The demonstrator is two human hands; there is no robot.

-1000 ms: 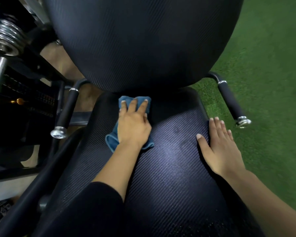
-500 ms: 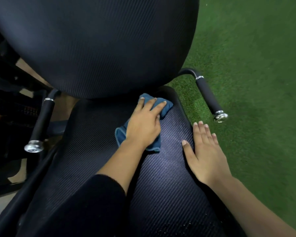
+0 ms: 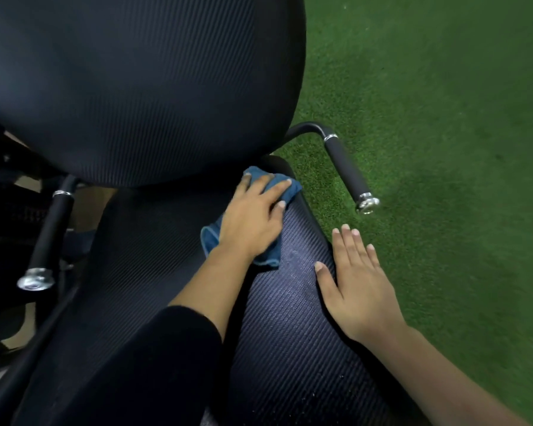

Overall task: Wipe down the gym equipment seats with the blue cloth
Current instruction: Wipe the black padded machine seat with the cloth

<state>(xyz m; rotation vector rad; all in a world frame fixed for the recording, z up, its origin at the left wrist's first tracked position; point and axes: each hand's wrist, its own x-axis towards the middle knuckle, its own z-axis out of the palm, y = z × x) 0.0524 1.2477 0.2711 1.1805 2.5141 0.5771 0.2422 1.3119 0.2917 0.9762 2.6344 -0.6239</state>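
Left hand (image 3: 253, 222) presses the blue cloth (image 3: 211, 241), fingers spread, at 1 o'clock on the seat (image 3: 290, 327) (just under the backrest (image 3: 136, 87)). Right hand (image 3: 357, 284) lies flat at 3 o'clock, fingers together.

The blue cloth (image 3: 290, 194) is a small, soft rag, bunched and folded on itself rather than spread out. It lies on the far right part of the seat (image 3: 290, 321), close under the lower edge of the back pad (image 3: 136, 87), with one end reaching the seat's right rim. The left hand (image 3: 250, 222) presses flat on it with straight fingers, covering its middle, so only a stitched corner and the far end show. The seat is a black pad with a fine, ribbed weave, glossy under the light, with faint pale smears just beside the cloth.
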